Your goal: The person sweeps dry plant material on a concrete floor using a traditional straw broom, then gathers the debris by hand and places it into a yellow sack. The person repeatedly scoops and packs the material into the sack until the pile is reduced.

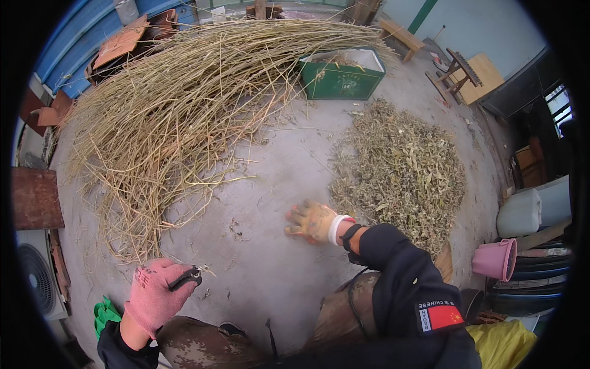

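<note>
My left hand [159,293], in a pink work glove with dark fingertips, is at the lower left. Between its thumb and fingers sits a small scrap of dried plant [206,270]. A worn yellowish glove with reddish fingertips covers my right hand [311,223], which is slightly blurred, fingers apart and holding nothing, over the concrete floor [272,184]. Just to its right lies a heap of dried, crumpled leaves [405,170]. Long dry stalks [184,101] form a big pile at the upper left, its near ends reaching close to my left hand.
A green box [343,80] holding plant bits stands against the stalks. Wooden benches [401,39] are at the back right. Along the right side are a pink bucket [493,259], a plastic jug [518,214] and a yellow sack [502,343]. A fan unit [37,274] stands at left.
</note>
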`<state>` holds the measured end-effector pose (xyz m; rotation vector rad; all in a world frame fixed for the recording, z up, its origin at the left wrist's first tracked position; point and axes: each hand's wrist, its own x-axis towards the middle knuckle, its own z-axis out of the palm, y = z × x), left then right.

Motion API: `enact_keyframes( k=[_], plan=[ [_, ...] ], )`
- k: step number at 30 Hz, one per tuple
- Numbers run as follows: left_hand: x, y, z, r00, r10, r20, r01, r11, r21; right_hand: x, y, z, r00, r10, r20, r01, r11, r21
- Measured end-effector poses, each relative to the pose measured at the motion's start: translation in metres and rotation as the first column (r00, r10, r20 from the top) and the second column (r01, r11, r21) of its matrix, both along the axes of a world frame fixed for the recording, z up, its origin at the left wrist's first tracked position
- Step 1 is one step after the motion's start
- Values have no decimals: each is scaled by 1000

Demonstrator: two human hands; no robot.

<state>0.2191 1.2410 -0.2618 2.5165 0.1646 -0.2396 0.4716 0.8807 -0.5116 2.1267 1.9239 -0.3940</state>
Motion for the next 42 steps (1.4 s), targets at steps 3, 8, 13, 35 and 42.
enact_keyframes(
  k=[3,8,13,35,42],
  plan=[
    [7,-37,5,986,-160,42,156,983,92,46,-60,-24,949,-308,72,315,936,-153],
    [8,-76,3,919,-393,24,371,884,284,93,-139,5,419,-825,380,907,397,-138],
    [21,-99,-31,873,-471,-126,486,820,303,71,-164,79,405,-913,55,908,394,-145],
    [52,-127,-30,844,-518,-139,536,809,243,176,-203,257,60,-278,-959,995,-62,81],
    [66,-134,-69,829,-541,-140,557,782,280,147,-211,133,127,-987,95,968,144,205]
  ],
)
